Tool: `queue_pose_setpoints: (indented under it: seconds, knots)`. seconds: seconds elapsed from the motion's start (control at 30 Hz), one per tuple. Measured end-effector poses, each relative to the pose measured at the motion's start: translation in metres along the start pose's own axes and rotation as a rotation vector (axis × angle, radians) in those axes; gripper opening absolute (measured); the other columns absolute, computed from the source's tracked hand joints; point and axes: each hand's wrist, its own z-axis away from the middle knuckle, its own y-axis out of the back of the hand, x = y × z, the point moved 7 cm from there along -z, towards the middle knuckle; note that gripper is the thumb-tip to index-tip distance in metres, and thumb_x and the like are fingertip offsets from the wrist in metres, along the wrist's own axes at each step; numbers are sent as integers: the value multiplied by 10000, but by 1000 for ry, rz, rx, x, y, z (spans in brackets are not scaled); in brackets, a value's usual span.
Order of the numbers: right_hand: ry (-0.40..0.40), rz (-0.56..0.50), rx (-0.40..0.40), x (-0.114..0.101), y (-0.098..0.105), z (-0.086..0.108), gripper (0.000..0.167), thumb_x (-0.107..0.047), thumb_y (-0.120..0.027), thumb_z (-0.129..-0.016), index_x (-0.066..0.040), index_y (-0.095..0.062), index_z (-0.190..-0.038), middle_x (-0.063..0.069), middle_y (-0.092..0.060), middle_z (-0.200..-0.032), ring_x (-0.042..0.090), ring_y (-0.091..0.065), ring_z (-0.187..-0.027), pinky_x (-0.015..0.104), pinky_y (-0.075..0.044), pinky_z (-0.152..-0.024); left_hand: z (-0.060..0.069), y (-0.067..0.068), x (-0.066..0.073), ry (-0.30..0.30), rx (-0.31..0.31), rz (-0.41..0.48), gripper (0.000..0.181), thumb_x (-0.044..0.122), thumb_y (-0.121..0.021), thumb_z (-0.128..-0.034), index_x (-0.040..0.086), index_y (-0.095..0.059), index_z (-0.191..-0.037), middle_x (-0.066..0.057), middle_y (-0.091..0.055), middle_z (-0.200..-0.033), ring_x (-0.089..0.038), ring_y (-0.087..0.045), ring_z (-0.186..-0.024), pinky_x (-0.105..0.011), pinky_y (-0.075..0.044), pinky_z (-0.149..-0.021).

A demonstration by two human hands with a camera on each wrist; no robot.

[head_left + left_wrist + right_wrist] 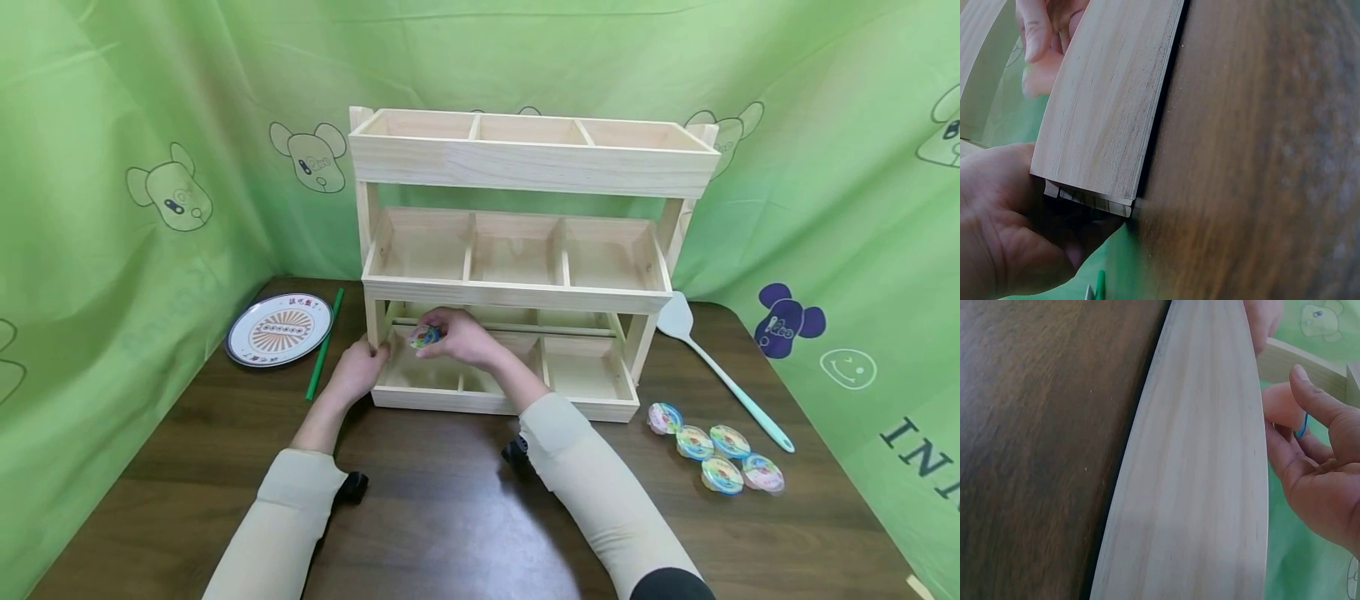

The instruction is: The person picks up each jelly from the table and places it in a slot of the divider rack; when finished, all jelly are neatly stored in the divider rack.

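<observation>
A wooden three-tier shelf stands on the table, each tier split by dividers. In the head view my right hand pinches a small colourful cup above the left compartment of the bottom tier. The right wrist view shows that hand behind the tier's front board, the cup mostly hidden by fingers. My left hand holds the left end of the bottom tier; the left wrist view has this hand around the end of the board.
Several colourful cups lie on the table right of the shelf, near a pale spatula. At the left are a round patterned plate and a green stick. Green cloth hangs behind and at both sides.
</observation>
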Motion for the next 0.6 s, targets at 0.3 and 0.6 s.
queue_pose_setpoints:
  seconds: [0.3,0.6]
  knots:
    - [-38,34,-5,2,-10,-11,472,-68,-864,-788,-31,-659,-1212,128,-665,-1214,235,-620,-1023,288,-499,-884,1,1,0,2,-4,-21,412,265,-426,-1054,-109,-553,-1172,-49,-454,-684,-220,-490,-646,-339,-416,-555]
    - [-71,142,-5,12,-25,-21,480,-91,-876,-778,-38,-662,-1204,122,-686,-1180,235,-631,-1022,295,-501,-896,-1,0,-1,3,5,-23,392,240,-430,-1025,-103,-553,-1171,-88,-529,-749,-243,-534,-703,-349,-450,-603]
